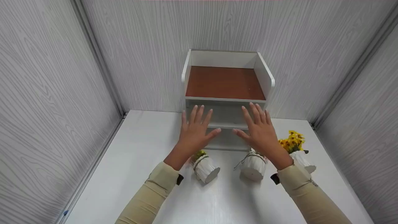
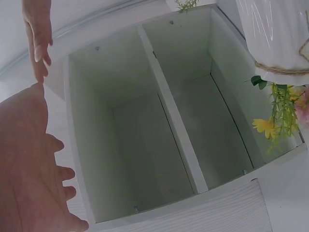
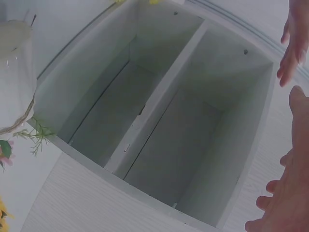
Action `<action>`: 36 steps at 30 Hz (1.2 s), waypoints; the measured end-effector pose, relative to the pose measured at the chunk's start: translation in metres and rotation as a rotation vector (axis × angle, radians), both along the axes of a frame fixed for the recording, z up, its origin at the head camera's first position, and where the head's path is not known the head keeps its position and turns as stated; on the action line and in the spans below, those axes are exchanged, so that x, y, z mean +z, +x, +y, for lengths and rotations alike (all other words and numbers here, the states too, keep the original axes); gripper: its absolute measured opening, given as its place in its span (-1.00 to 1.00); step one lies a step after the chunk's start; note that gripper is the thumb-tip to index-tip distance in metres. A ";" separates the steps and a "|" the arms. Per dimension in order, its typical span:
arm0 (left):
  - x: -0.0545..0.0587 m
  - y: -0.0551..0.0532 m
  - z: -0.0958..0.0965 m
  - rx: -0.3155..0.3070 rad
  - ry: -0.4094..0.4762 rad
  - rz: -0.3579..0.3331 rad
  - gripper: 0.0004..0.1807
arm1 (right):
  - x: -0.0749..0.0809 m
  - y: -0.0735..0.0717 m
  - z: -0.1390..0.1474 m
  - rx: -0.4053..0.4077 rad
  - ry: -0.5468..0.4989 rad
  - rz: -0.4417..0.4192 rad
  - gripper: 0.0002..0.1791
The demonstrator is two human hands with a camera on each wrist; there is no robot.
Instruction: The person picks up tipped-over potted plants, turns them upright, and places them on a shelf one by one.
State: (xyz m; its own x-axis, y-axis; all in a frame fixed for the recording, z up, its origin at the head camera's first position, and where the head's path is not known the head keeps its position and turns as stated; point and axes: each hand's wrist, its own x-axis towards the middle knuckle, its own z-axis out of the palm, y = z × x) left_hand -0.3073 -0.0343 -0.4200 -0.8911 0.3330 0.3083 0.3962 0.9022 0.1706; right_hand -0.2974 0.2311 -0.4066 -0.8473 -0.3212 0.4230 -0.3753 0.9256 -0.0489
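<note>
Both my left hand (image 1: 194,132) and right hand (image 1: 259,132) hovered flat, fingers spread, holding nothing, before the white shelf (image 1: 225,99) at the counter's back edge. I judged it best to lower slowly toward the pots (image 1: 205,168) near the counter's middle.
</note>
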 end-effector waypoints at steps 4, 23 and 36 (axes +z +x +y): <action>0.000 0.002 -0.002 -0.002 0.034 0.005 -0.04 | 0.000 0.004 0.004 -0.018 -0.011 -0.017 0.00; -0.005 -0.052 -0.044 0.116 0.623 0.236 -0.33 | -0.043 0.045 0.094 -0.203 -0.315 -0.036 -0.09; 0.009 -0.087 -0.053 0.110 0.785 0.203 -0.33 | -0.071 0.059 0.128 -0.313 -0.372 -0.122 -0.07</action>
State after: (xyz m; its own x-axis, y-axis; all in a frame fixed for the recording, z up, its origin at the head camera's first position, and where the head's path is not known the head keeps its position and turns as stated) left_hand -0.3943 -0.0874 -0.4113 -0.8078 -0.1329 0.5742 0.4038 0.5850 0.7034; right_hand -0.2381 0.3588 -0.4772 -0.9294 0.1097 0.3524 -0.0535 0.9046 -0.4229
